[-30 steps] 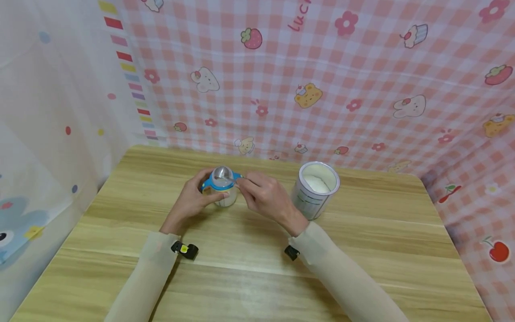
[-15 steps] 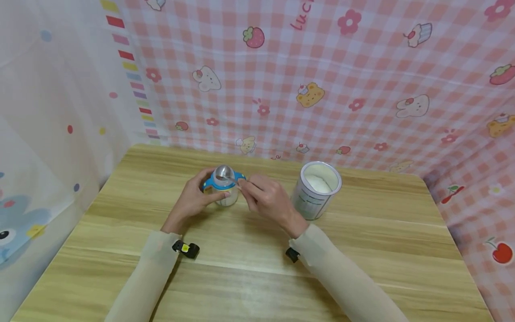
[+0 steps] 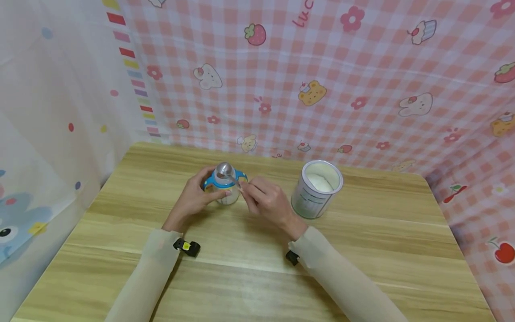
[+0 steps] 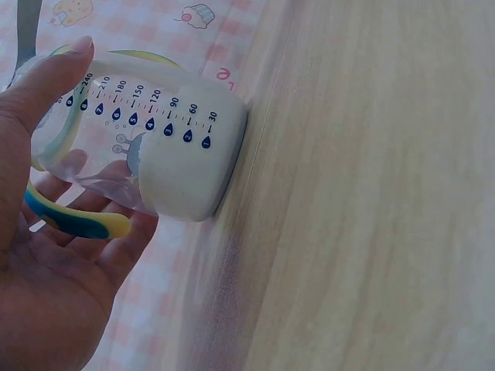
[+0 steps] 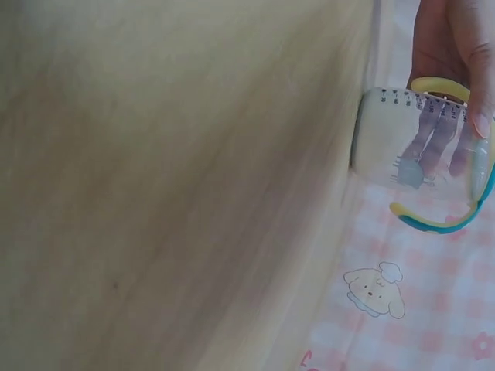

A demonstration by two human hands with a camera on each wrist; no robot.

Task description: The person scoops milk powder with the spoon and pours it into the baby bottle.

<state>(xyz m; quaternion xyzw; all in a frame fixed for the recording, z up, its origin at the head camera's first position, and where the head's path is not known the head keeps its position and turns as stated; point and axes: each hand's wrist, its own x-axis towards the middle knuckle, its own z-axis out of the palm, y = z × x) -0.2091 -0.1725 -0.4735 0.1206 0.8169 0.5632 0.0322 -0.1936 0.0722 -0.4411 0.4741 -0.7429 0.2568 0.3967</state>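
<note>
**On the table (image 3: 362, 250), left hand (image 3: 192, 194) on the bottle (image 3: 228, 198), right hand (image 3: 270, 199) on the spoon (image 3: 225, 171)**

We see the bottle upright at 11 o'clock from the tabletop's middle, its base on the wood. The left hand grips it from 8 o'clock, thumb across the front and fingers wrapped behind, clamped round the body. From 4 o'clock the right hand pinches the spoon's handle, fingers together; the spoon's bowl is at the bottle's mouth, though we cannot tell whether it touches the rim. At the bottle's 3 o'clock stands the topless can (image 3: 311, 201), white contents (image 3: 320, 182) inside, just beside the right wrist. At 12 o'clock a strip of wood parts both from the far edge and the checked cloth (image 3: 281, 67). Broader stretches run toward 6 o'clock and, past the can, to the right edge at 3.
</note>
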